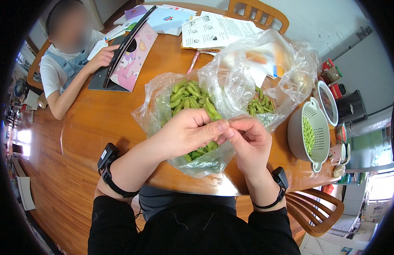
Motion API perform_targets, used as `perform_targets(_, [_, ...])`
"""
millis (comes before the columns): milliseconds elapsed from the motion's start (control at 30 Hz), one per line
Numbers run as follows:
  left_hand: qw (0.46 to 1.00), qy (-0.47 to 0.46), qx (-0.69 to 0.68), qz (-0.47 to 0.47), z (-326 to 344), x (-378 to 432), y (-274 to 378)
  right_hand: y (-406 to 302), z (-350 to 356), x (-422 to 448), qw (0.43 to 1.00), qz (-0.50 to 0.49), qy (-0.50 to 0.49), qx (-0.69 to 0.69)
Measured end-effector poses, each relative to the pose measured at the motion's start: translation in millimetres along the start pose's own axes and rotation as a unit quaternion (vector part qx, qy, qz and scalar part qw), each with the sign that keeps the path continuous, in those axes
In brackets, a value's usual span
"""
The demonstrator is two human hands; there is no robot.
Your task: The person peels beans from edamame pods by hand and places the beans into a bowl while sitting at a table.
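Note:
My left hand (197, 130) grips a green soybean pod (213, 110) between thumb and fingers. My right hand (248, 137) meets it at the pod's lower end, thumb and index finger pinched together; what lies between those fingertips is hidden. Beneath both hands a clear plastic bag (158, 86) lies open, full of green pods (189, 94). Behind my right hand, a second clear bag (279, 92) has more pods (262, 103) in it. To the right stands a grey-green colander (297, 137) with shelled green beans (308, 135) inside.
Across the table (101, 121) at the left, a person (69, 54) touches a tablet in a pink patterned case (133, 60). Printed papers (216, 30) and a pink pen (193, 61) lie at the back. Mugs (337, 153) stand beyond the colander; a wooden chair (318, 210) is at the right.

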State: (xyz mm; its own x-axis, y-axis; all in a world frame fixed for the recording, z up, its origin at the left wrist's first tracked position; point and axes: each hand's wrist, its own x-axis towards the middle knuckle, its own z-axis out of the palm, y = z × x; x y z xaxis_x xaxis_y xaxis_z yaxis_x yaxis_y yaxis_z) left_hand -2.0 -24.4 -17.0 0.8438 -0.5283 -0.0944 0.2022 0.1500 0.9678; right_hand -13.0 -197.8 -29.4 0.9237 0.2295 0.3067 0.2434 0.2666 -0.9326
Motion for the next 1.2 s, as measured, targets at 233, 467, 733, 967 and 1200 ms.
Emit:
perform_targets(233, [0.989, -0.041, 0.093, 0.111, 2.1, 2.8, -1.8, -2.1, -5.0, 0.2, 0.992, 0.058, -0.033, 0.105])
perform_targets(467, [0.997, 0.013, 0.045, 0.054, 4.7, 0.0, 8.7, -0.6, 8.0, -4.2, 0.999, -0.03, 0.036, -0.014])
perform_targets(733, [0.996, 0.083, -0.001, -0.035, -20.4, -5.1, 26.9, -6.7, -4.2, 8.5, 0.929, -0.135, 0.016, -0.345])
perform_targets(967, [0.959, 0.073, -0.271, 0.028, -34.0, -1.8, 27.8, -23.2, -45.7, 23.8, 0.892, -0.182, 0.194, -0.366])
perform_targets(1200, [0.934, 0.024, -0.353, 0.047, -33.6, 1.1, 24.0, -3.4, -99.4, 42.6, 0.743, 0.029, 0.084, -0.664])
